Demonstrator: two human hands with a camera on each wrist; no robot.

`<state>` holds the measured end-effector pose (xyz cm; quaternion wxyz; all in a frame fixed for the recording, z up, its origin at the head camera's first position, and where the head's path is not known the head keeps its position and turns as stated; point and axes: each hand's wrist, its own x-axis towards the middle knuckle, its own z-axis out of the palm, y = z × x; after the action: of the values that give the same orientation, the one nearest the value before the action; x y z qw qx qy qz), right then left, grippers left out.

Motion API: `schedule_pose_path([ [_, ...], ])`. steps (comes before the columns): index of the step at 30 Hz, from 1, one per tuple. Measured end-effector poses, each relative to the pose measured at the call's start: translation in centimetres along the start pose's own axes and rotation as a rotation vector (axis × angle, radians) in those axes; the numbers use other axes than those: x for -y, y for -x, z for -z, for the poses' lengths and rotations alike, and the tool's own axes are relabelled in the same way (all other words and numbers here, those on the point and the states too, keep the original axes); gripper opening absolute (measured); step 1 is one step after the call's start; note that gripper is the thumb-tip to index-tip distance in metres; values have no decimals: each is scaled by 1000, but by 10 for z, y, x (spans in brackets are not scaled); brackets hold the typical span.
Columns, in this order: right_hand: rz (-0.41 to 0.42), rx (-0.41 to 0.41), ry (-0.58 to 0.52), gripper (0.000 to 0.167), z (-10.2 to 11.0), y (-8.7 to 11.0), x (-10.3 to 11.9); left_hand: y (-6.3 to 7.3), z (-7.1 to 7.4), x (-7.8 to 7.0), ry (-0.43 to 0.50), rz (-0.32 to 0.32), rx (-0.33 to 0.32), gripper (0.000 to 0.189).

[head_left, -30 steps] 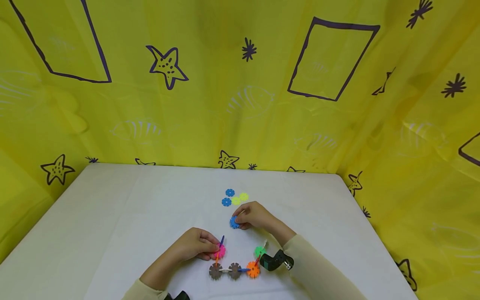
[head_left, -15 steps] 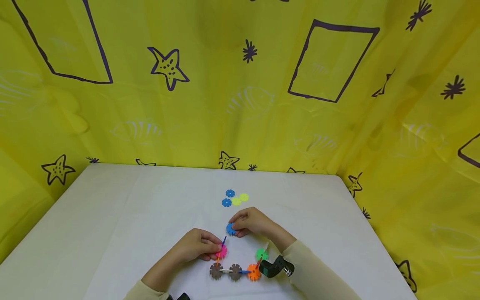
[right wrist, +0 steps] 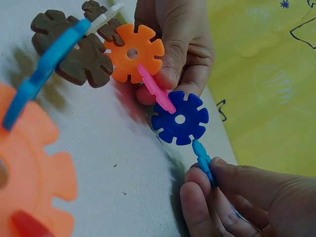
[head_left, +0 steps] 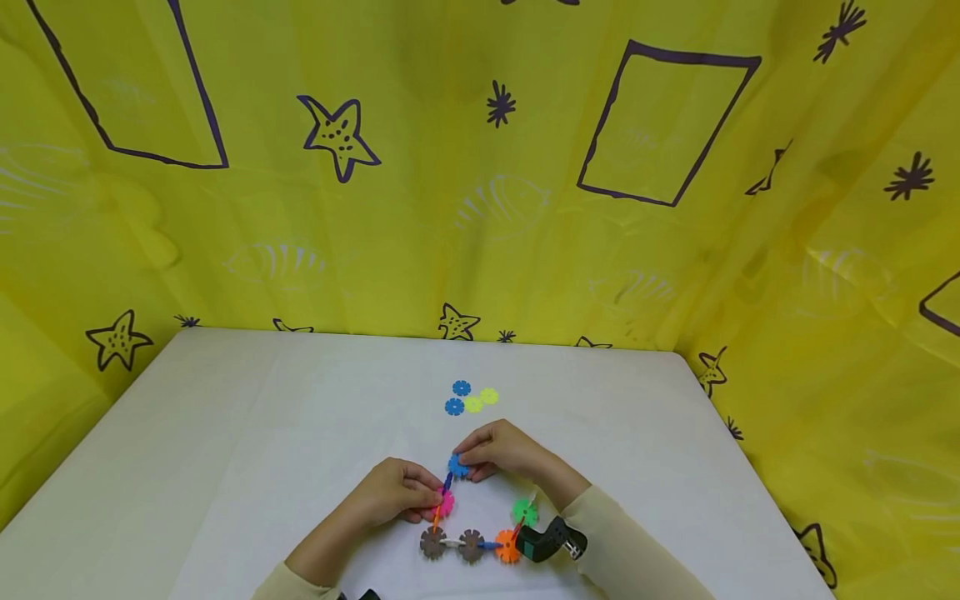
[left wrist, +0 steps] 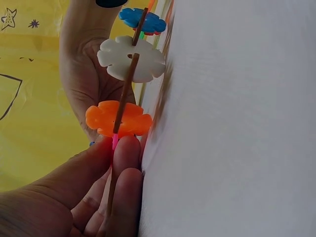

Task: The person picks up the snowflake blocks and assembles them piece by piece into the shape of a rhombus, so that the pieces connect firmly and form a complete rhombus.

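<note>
At lower centre, my left hand point(head_left: 401, 492) pinches a pink plastic disc point(head_left: 448, 502), my right hand point(head_left: 507, 450) a light-blue one point(head_left: 454, 465). Linking, probably; push next.

Curtained-off tabletop booth point(head_left: 720, 258), by looks; wider setting could not be told. Yellow curtain point(head_left: 427, 158) (printed with dark-outlined starfish point(head_left: 341, 137) and pale striped fish point(head_left: 510, 202)) hung behind and along both sides of white-covered table point(head_left: 322, 400).

Smooth plastic discs point(right wrist: 192, 126), matt cloth point(right wrist: 133, 192)

Cyan disc point(right wrist: 203, 163) closer, touching navy disc point(right wrist: 191, 124)
</note>
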<state>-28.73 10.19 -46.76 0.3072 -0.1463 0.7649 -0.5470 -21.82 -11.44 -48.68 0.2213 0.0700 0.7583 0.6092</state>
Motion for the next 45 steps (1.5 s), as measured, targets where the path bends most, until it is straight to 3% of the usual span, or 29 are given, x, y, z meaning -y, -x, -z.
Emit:
schedule_pose_path([
  [21, -2, 8, -16, 21, -3, -1, -3, 1, -4, -2, -2, 6, -25, 19],
  [36, 27, 9, -5, 20, -5, 0, -3, 0, -10, 1, 2, 3, -151, 20],
  [45, 29, -10, 12, 19, -8, 1, -5, 0, -12, 1, -11, -9, -177, 19],
])
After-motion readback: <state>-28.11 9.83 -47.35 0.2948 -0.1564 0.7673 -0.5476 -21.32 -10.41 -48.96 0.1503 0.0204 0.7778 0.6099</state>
